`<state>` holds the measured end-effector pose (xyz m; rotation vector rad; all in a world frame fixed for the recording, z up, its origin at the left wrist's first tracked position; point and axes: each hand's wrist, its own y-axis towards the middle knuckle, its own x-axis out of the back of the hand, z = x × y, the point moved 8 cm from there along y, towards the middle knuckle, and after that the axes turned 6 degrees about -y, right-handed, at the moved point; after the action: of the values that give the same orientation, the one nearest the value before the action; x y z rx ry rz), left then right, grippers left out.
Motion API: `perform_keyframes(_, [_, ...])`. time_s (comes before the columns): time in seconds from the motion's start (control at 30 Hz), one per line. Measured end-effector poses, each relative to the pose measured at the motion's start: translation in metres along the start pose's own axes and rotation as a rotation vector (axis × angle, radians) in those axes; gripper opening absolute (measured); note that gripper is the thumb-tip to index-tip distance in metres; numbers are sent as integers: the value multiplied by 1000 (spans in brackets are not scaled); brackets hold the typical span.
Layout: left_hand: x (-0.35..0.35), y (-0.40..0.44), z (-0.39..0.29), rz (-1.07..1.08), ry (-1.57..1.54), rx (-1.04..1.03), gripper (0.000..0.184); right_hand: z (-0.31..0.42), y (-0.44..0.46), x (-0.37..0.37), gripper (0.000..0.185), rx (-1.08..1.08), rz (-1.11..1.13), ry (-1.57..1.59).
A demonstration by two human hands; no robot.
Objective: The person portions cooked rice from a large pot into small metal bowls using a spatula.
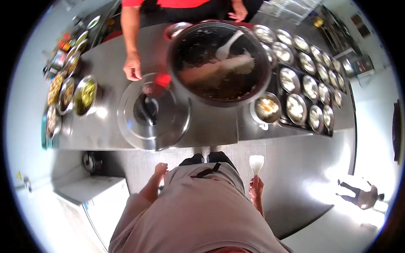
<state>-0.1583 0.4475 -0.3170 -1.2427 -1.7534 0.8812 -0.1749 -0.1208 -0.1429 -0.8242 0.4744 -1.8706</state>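
Low at my right side, my right hand (256,188) is wrapped round the handle of a white rice paddle (256,162), its blade pointing toward the counter. My left hand (160,170) hangs by my waist with fingers loosely curled and nothing visible in them. Both hands are apart from the steel counter (213,126). On it stands a large round pot (228,102) with white rice (219,69) heaped across part of its dark inside. A second white paddle (225,49) rests in the pot. Left of the pot lies a round metal lid (128,122) with a dark handle.
Several metal bowls (311,87) with white food fill dark trays at the right. One bowl (268,108) with orange-topped food sits nearer the pot. Bowls of greens (87,94) and other food line the left. Across the counter stands a person in red, one hand (132,67) above the lid.
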Motion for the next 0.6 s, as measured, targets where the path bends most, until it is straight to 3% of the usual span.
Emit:
perform_keyframes(0.03, [2,17,12,11,59,-45,9,14,-1,-4,44,10,29,-26])
perform_keyframes(0.07, [5,67,37,44,532,-512,8,40,-5,-9,43,107,36,-47])
perform_keyframes(0.1, [3,60,37,33,514,-506,8,63,-6,-13,43,204,38,-62])
perform_keyframes(0.17, [-21,19,6,0,1167,-771,8,118,-2,-28,32,390,78,-177])
perform_keyframes(0.2, [-9,57,38,42,719,-599,8,150,-4,-33,30,522,15,-292])
perform_keyframes(0.27, [-7,42,36,6,621,-533,12,205,-12,-49,23,663,-25,-388])
perform_keyframes(0.37, [-9,-19,18,-91,-113,-143,24,272,-15,-66,18,759,67,-411])
perform_keyframes(0.5, [-13,-44,30,-164,-320,-77,29,379,-18,-81,22,1231,-27,-556])
perform_keyframes(0.6, [-14,-50,58,-194,-393,-43,25,440,-4,-105,22,1377,-59,-884])
